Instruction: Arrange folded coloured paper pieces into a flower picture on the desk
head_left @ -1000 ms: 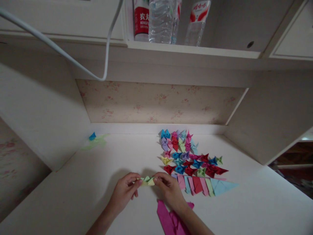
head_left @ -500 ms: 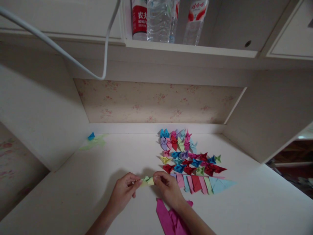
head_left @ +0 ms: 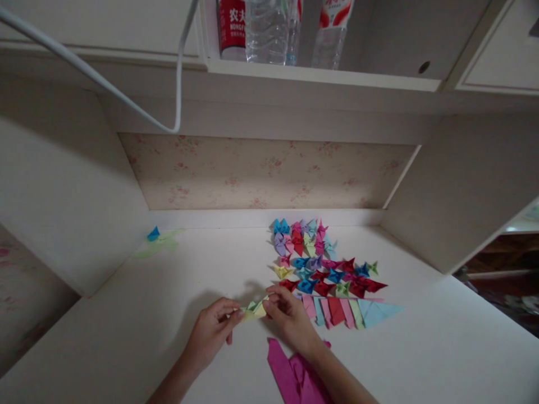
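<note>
Between my two hands is a small folded piece of light yellow-green paper [head_left: 254, 311], held a little above the white desk. My left hand [head_left: 214, 327] pinches its left end between thumb and fingers. On the other side, my right hand [head_left: 290, 318] grips the right end, its fingertips partly hiding the paper. Under my right forearm lie magenta paper pieces [head_left: 284, 367], partly covered by the arm. Just beyond my right hand is an overlapping row of folded paper strips [head_left: 336, 312] in pink, red, green and light blue.
Rows of small folded paper figures [head_left: 324, 286] in many colours stand at the back right of the desk [head_left: 126, 336]. A blue paper piece [head_left: 154, 233] and pale green paper [head_left: 162, 244] lie back left. Overhead are a shelf with bottles [head_left: 267, 33] and a hanging white cable [head_left: 178, 84].
My right hand has lifted slightly, and the right end of the yellow-green paper tilts up a little more. The whole view has shifted slightly. Both hands keep their hold.
</note>
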`<state>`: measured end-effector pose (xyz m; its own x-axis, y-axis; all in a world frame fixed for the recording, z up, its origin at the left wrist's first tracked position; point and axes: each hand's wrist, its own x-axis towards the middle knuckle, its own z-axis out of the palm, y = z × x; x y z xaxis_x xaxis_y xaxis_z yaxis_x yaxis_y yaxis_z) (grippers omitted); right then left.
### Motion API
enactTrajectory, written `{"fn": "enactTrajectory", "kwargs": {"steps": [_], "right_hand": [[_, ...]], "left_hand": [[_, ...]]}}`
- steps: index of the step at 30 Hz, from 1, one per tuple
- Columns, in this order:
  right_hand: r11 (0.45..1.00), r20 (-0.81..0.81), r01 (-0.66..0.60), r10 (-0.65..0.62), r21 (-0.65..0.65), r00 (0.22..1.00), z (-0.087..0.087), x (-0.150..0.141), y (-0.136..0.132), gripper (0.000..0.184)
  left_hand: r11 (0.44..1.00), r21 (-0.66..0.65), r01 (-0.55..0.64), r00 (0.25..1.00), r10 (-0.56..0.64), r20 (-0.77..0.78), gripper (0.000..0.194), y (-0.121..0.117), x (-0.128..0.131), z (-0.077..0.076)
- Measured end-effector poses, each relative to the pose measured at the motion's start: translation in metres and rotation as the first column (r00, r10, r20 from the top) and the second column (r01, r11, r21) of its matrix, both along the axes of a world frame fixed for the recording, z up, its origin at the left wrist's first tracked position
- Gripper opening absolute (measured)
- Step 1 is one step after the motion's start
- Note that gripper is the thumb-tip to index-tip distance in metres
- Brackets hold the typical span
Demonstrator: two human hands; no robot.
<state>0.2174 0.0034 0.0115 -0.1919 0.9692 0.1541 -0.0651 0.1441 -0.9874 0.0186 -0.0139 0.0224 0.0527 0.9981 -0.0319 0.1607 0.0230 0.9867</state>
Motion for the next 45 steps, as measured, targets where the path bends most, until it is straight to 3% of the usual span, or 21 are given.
{"fn": "enactTrajectory", "kwargs": {"steps": [4,15,20,26,35,41,45], "right_hand": [[0.999,0.021,-0.034,0.034,-0.024,0.999,0.001,0.002,0.0,0.023],[1.0,0.118,0.002,-0.002,-0.001,0.993,0.012,0.004,-0.002,0.016],[1.0,0.107,-0.005,0.006,-0.01,0.994,0.009,0.003,-0.002,0.018],[0.999,0.006,0.014,-0.014,-0.038,1.0,0.0,0.005,0.004,0.017],[1.0,-0.07,0.018,-0.02,-0.023,0.997,0.005,0.005,0.004,0.019],[0.997,-0.083,0.015,-0.021,-0.069,0.996,0.026,0.01,-0.007,0.024],[0.995,-0.055,0.063,-0.067,-0.078,0.996,0.052,0.041,-0.018,0.024]], "left_hand": [[1.0,0.005,-0.016,1.0,0.016,0.013,0.042,0.0,0.0,-0.002],[0.999,0.036,-0.019,0.997,0.022,-0.078,0.035,-0.001,-0.004,-0.008],[0.999,0.037,0.008,0.995,-0.004,-0.102,0.037,0.002,-0.005,-0.011],[0.999,0.013,-0.051,0.994,0.052,-0.096,0.042,0.006,-0.01,-0.014],[1.0,0.006,-0.017,0.992,0.018,-0.122,0.041,0.01,-0.009,-0.019],[0.998,-0.06,-0.027,0.996,0.022,-0.082,0.044,0.016,-0.013,-0.022],[0.994,-0.084,-0.068,0.997,0.064,-0.046,0.045,0.018,-0.018,-0.025]]}}
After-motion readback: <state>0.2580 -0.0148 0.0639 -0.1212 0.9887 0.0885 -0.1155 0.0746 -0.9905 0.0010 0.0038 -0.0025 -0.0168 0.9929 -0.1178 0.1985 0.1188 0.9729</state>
